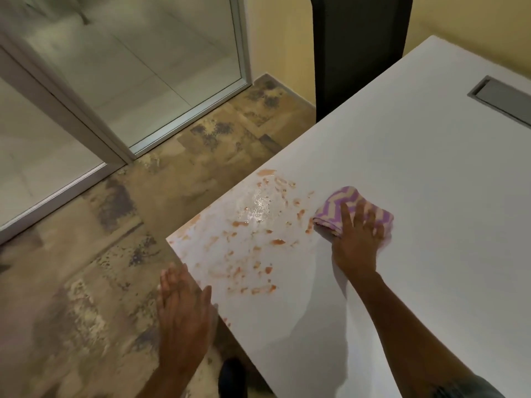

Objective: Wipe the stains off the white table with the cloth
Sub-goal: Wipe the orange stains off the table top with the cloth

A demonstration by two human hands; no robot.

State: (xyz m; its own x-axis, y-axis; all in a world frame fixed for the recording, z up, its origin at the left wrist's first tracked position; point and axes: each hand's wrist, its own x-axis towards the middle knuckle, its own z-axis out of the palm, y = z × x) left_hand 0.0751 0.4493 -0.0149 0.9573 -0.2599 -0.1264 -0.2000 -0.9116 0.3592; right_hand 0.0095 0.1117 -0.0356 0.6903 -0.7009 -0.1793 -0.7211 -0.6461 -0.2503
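Note:
A white table [416,173] fills the right half of the view. Orange-red stains [253,234] and a wet shiny patch are smeared across its near left corner. A folded cloth [349,201] with purple and cream zigzag stripes lies on the table at the right edge of the stains. My right hand [357,239] presses flat on the cloth, fingers spread over it. My left hand [184,311] hangs beside the table's left edge, fingers straight and together, holding nothing.
A grey metal cable hatch [501,100] is set into the table at the far right. A dark chair back [356,53] stands behind the table. A glass door with a metal frame [184,116] is at the left, over mottled brown flooring.

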